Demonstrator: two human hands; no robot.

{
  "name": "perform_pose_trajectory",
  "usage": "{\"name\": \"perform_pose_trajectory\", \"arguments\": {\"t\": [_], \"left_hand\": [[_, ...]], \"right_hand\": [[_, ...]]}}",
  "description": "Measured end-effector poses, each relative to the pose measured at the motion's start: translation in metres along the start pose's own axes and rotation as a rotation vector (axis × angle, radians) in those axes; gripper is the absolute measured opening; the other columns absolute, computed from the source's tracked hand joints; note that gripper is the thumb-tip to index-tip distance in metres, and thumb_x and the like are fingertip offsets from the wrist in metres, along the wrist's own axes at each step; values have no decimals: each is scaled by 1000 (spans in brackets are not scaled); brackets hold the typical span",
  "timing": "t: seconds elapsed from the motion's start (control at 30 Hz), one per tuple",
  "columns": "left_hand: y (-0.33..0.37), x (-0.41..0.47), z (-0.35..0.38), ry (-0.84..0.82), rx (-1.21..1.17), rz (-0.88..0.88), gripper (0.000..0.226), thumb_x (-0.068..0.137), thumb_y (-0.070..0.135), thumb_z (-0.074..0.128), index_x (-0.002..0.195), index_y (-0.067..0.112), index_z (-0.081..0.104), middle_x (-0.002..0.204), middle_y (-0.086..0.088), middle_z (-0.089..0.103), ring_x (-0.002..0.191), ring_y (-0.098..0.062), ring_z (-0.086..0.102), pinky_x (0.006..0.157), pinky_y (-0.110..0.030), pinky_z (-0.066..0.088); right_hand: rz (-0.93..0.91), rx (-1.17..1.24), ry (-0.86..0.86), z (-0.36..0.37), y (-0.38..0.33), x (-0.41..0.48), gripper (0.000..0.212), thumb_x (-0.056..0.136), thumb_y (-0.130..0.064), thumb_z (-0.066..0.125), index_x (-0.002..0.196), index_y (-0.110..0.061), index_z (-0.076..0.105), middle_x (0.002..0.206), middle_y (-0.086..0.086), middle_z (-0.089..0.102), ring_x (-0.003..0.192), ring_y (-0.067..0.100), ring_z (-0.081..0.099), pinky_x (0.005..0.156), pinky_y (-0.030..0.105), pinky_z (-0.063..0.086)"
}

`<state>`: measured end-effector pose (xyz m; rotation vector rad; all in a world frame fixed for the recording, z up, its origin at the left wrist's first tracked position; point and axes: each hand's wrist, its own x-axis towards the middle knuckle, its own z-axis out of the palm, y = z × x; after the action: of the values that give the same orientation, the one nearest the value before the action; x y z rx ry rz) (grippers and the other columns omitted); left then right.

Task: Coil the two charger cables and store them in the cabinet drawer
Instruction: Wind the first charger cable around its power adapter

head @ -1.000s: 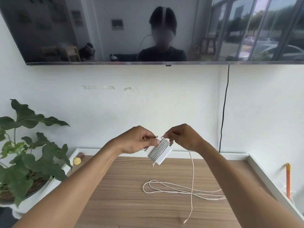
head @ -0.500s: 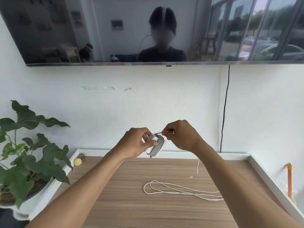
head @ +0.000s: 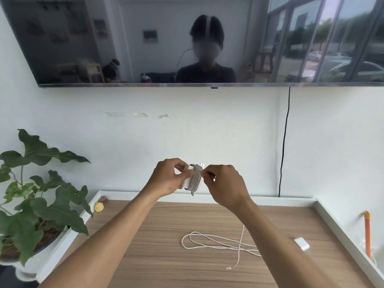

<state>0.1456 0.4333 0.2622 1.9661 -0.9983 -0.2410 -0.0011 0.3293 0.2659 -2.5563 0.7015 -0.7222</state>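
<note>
My left hand (head: pixel 168 178) grips a white charger block (head: pixel 189 177) held up in front of the wall, with grey cable wound tightly around it. My right hand (head: pixel 223 185) pinches the free strand of that cable right beside the block. The loose tail (head: pixel 239 249) hangs down past my right forearm and its connector tip rests on the wooden top. A second white cable (head: pixel 209 241) lies in loose long loops on the wooden cabinet top (head: pixel 149 246), and its white plug block (head: pixel 301 243) shows to the right of my forearm. No drawer is visible.
A potted green plant (head: pixel 35 202) stands at the left edge. A small yellow object (head: pixel 99 207) lies in the back-left corner. A white raised rim (head: pixel 340 225) borders the top. An orange rod (head: pixel 367 233) stands at the right. A wall-mounted television (head: pixel 187 42) hangs above, with a black cord (head: pixel 284 142) running down.
The block has been turned again and more cable is wound on. My right hand dropped slightly, and the hanging tail now lies lower, its tip on the wood.
</note>
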Motion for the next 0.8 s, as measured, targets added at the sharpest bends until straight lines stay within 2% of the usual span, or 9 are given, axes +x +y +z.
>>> {"name": "perform_pose_trajectory", "arguments": {"t": [0.13,0.33,0.43,0.53,0.67,0.8], "left_hand": [[6,-1,4,17,-174,-106,20,84,25,73,96,9,71,90,-1,69,70,-29,72,65,-40,62],[10,4,12,-72,-410,-278,22,86,19,71,98,1,69,95,-16,70,67,-27,71,66,-41,62],[17,6,15,-83,-543,-371,22,88,19,69,93,-2,68,92,-14,69,66,-29,72,65,-39,62],[22,10,17,-117,-649,-423,26,88,17,69,100,-7,66,93,-15,68,67,-31,72,66,-41,62],[24,9,22,-174,-732,-438,29,87,16,69,102,-9,65,97,-17,68,72,-35,71,65,-42,62],[24,7,28,-196,-803,-441,36,86,17,69,108,-11,63,100,-18,68,76,-37,71,64,-42,62]], "right_hand": [[38,90,64,8,-3,-10,24,93,-29,49,83,-17,67,73,1,68,67,28,59,61,36,52],[93,251,144,23,1,-27,23,92,-23,51,73,-18,63,62,1,63,60,27,55,57,38,49],[111,327,163,33,4,-38,23,92,-20,52,71,-24,61,59,-4,59,54,18,51,54,32,43],[113,380,201,43,8,-48,29,93,-21,53,65,-30,53,51,-5,50,49,16,42,51,31,38],[173,463,220,49,18,-50,24,94,-25,55,72,-27,63,56,2,59,49,17,49,54,33,43],[208,552,205,50,19,-51,23,95,-24,57,76,-17,68,60,6,64,49,9,46,53,22,40]]}}
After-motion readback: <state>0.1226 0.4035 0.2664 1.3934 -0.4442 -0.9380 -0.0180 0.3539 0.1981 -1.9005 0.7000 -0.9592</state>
